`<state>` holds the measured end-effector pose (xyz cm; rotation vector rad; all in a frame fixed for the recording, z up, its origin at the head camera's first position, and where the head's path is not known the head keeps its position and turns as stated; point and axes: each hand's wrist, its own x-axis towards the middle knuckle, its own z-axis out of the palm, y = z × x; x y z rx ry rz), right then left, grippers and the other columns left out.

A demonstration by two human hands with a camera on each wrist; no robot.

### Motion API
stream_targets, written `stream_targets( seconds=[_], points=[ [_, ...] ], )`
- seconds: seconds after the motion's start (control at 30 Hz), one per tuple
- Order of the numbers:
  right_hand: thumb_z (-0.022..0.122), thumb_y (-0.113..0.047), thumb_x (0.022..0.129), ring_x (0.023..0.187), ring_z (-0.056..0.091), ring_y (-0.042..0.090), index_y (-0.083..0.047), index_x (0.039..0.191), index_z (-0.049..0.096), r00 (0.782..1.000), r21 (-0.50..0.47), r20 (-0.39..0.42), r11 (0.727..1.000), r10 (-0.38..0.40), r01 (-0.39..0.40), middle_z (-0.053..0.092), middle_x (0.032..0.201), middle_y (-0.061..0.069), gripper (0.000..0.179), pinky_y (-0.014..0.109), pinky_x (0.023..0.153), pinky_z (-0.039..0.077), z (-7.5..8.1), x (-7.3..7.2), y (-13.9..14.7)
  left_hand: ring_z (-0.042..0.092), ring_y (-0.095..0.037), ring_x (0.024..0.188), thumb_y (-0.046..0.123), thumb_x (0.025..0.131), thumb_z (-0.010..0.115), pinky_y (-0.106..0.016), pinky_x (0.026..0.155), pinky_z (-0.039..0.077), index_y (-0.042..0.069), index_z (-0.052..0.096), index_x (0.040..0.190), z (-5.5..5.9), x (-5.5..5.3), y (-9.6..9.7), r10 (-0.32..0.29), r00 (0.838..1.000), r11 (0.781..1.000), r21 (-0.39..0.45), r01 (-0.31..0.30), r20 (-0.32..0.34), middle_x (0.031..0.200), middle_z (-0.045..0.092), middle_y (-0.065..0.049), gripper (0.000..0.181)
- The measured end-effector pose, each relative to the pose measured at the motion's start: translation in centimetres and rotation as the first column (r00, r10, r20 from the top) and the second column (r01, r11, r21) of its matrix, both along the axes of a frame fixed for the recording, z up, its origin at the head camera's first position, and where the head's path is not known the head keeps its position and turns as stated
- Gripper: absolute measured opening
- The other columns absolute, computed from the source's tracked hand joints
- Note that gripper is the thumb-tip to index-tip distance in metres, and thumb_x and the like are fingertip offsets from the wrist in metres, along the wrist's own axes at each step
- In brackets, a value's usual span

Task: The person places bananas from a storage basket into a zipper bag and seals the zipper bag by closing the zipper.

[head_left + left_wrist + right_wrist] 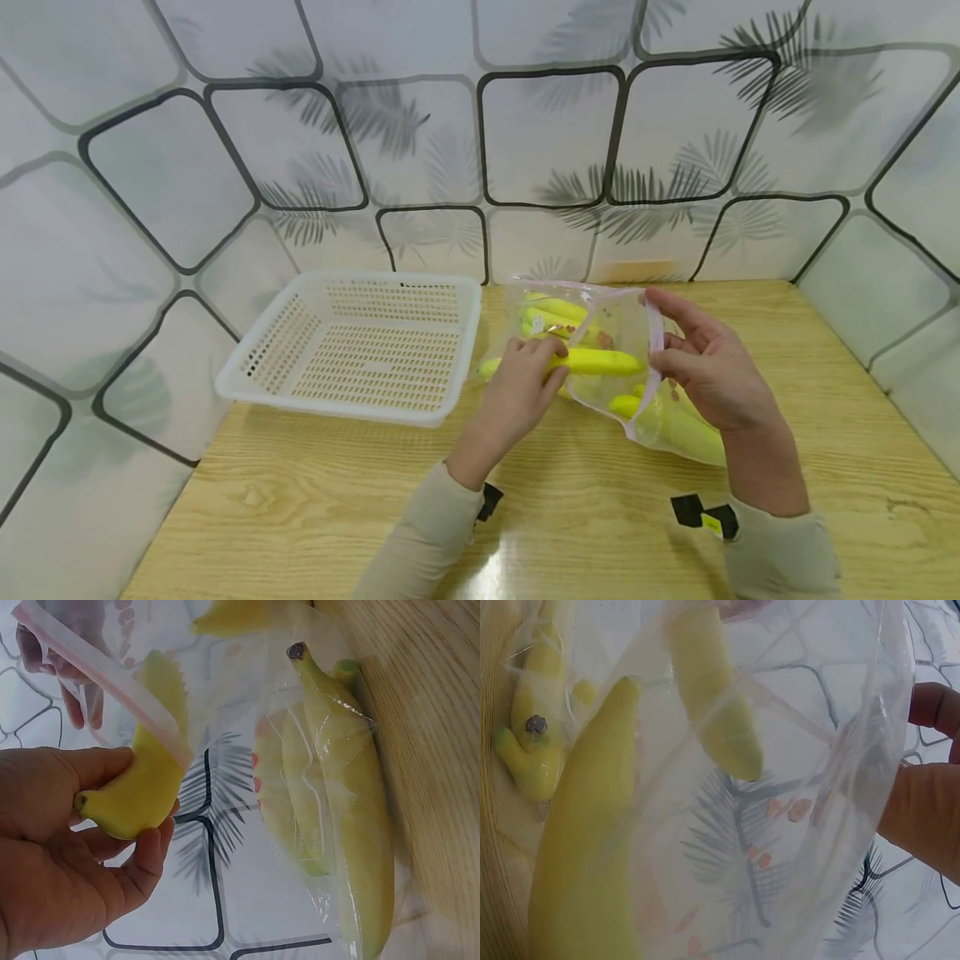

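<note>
My left hand (525, 375) grips a yellow banana (603, 362) near its stem end. In the left wrist view, thumb and fingers curl round this banana (146, 787), and its far part lies behind the bag's pink-edged rim. My right hand (712, 367) pinches the rim of a clear plastic bag (654, 333), whose mouth stands wide. Through the plastic, the right wrist view shows a large banana (585, 847) low in the bag. Several more bananas (558, 312) lie under clear plastic beyond my left hand; whether that is the same bag I cannot tell.
A white perforated plastic basket (459, 350) stands on the wooden table (585, 508), left of the bag, with nothing in it. Behind the table rises a patterned wall (551, 137). Dark wrist-worn devices (705, 515) show near both sleeves.
</note>
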<state>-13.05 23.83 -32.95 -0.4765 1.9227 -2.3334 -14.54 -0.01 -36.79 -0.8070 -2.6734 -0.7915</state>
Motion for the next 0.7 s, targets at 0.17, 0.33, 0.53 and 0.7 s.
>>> stream_targets(
  seconds=[0.17, 0.33, 0.53, 0.7],
  points=[
    [0.049, 0.019, 0.091, 0.091, 0.06, 0.012, -0.005, 0.155, 0.03, 1.0, 0.019, 0.005, 1.0, -0.005, 0.005, 0.036, 0.146, 0.003, 0.071, 0.019, 0.059, 0.051, 0.0, 0.0, 0.0, 0.052, -0.024, 0.092, 0.013, 0.103, 0.054, -0.025, 0.068, 0.047, 0.016, 0.058, 0.113, 0.1, 0.5, 0.1, -0.03, 0.999, 0.998, -0.062, 0.032, 0.037, 0.112, 0.063, -0.009, 0.011],
    [0.049, 0.019, 0.091, 0.092, 0.061, 0.012, -0.004, 0.155, 0.03, 1.0, 0.016, -0.004, 1.0, -0.004, 0.004, 0.036, 0.147, 0.004, 0.07, 0.02, 0.063, 0.053, 0.0, 0.1, 0.1, 0.056, -0.027, 0.097, 0.014, 0.102, 0.057, -0.021, 0.058, 0.047, 0.018, 0.057, 0.111, 0.4, 0.9, 0.7, -0.065, 0.996, 0.985, -0.165, 0.054, -0.06, 0.117, 0.062, -0.009, 0.011],
    [0.048, 0.019, 0.092, 0.092, 0.062, 0.011, -0.004, 0.155, 0.03, 1.0, -0.005, -0.024, 1.0, 0.012, -0.012, 0.04, 0.144, 0.001, 0.069, 0.02, 0.064, 0.053, 0.0, 0.2, 0.2, 0.062, -0.019, 0.097, 0.02, 0.093, 0.071, -0.027, 0.085, 0.048, 0.017, 0.062, 0.101, -0.2, 0.6, 1.4, -0.142, 0.927, 0.969, -0.241, 0.059, -0.346, 0.108, 0.069, 0.001, 0.013],
    [0.049, 0.018, 0.092, 0.092, 0.062, 0.012, -0.003, 0.155, 0.03, 1.0, -0.003, -0.019, 1.0, 0.003, -0.003, 0.038, 0.146, 0.003, 0.069, 0.021, 0.066, 0.055, 0.2, 0.2, 0.1, 0.061, -0.022, 0.103, 0.017, 0.091, 0.074, -0.029, 0.091, 0.049, 0.012, 0.063, 0.106, -0.7, 0.5, 1.5, -0.145, 0.957, 0.987, -0.1, 0.124, -0.251, 0.112, 0.066, -0.005, 0.02]
  ],
)
